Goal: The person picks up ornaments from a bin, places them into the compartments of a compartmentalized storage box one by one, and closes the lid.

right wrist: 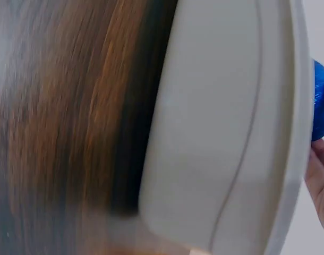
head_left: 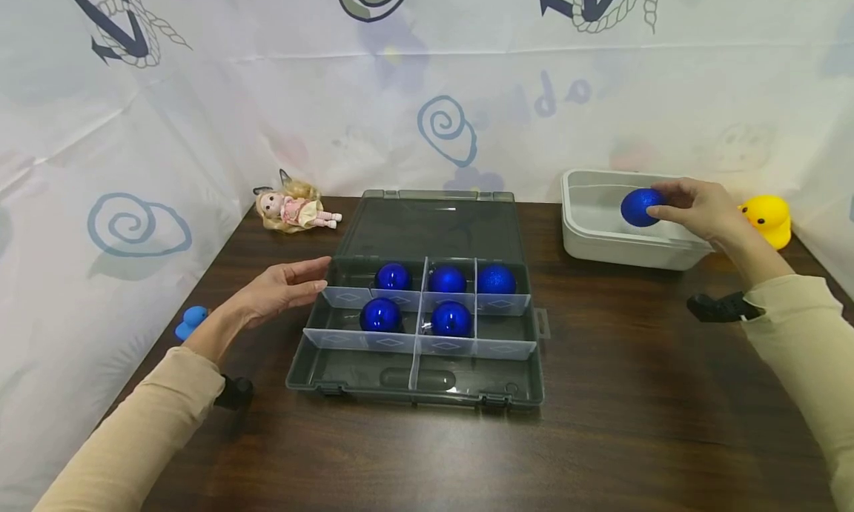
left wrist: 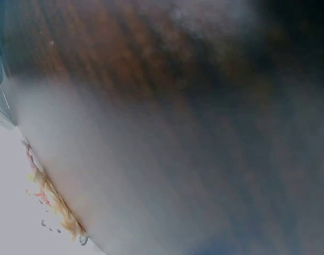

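Observation:
My right hand (head_left: pixel 697 207) pinches a glittery blue ball (head_left: pixel 642 207) between thumb and fingers, over the white bin (head_left: pixel 627 254) at the back right. In the right wrist view the same ball (right wrist: pixel 321 101) shows past the bin's rim (right wrist: pixel 300 133). My left hand (head_left: pixel 283 293) has its fingers extended, fingertips right at the left edge of the dark see-through divided case (head_left: pixel 360 367). The case's lid lies back, open. Blue balls sit in its back row, among them a glittery one (head_left: pixel 497 279), and two shiny ones, such as this ball (head_left: pixel 381 316), in the middle row.
A doll (head_left: pixel 293 209) lies at the back left. A small blue duck (head_left: pixel 193 321) stands near the left edge, beyond my left wrist. A yellow duck (head_left: pixel 767 219) sits right of the bin, partly behind my right wrist. A printed white cloth (head_left: pixel 293 112) hangs around the table.

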### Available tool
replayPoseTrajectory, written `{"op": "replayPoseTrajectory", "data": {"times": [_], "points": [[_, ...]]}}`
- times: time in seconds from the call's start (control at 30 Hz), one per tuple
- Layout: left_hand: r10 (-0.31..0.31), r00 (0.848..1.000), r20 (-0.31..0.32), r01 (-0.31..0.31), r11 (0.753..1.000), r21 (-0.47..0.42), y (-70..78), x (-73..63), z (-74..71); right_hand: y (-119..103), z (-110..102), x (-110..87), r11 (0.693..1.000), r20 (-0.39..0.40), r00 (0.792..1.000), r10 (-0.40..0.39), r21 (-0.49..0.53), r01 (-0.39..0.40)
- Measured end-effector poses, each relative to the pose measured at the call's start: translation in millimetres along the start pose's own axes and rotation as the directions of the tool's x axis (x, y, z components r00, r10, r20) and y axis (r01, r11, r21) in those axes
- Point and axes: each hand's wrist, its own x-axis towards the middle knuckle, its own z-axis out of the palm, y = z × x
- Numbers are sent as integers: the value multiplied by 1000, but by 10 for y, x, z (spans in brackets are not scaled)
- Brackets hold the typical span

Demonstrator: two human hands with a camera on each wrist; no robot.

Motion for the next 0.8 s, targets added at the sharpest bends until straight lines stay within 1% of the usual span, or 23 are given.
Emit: {"op": "replayPoseTrajectory", "data": {"times": [0.13, 0.23, 0.3, 0.37, 0.43, 0.47, 0.53, 0.6, 0.67, 0.73, 0.8], "points": [[-2, 1000, 2, 2, 1000, -5, 4, 4, -2, -149, 4, -83, 994, -41, 999, -27, 108, 31], [-4, 1000, 4, 4, 1000, -3, 3, 5, -3, -253, 39, -140, 975, -42, 996, -77, 208, 84], [-3, 1000, 4, 3, 1000, -1, 7, 7, -1, -323, 88, -172, 947, -34, 990, -140, 287, 144], [-3, 1000, 2, 3, 1000, -1, 9, 4, -1, -383, 158, -187, 879, 0, 971, -238, 426, 215], [-3, 1000, 1, 3, 1000, -4, 7, 5, 0, -440, 241, -211, 819, 54, 944, -325, 515, 253], [-3, 1000, 2, 3, 1000, -7, 5, 5, 1, -463, 282, -226, 798, 95, 930, -356, 548, 249], [-5, 1000, 3, 5, 1000, -10, 3, 7, 1, -505, 362, -252, 782, 187, 896, -402, 580, 230], [-7, 1000, 3, 7, 1000, -13, 4, 8, 0, -552, 439, -276, 805, 277, 858, -433, 547, 230], [-8, 1000, 2, 8, 1000, -11, 6, 8, 0, -595, 512, -289, 822, 363, 811, -458, 521, 231], [-7, 1000, 1, 7, 1000, -5, 6, 6, -2, -640, 584, -291, 827, 431, 756, -493, 501, 253], [-8, 1000, -1, 8, 1000, 4, 8, 2, -1, -685, 654, -292, 834, 484, 713, -508, 483, 266]]}}
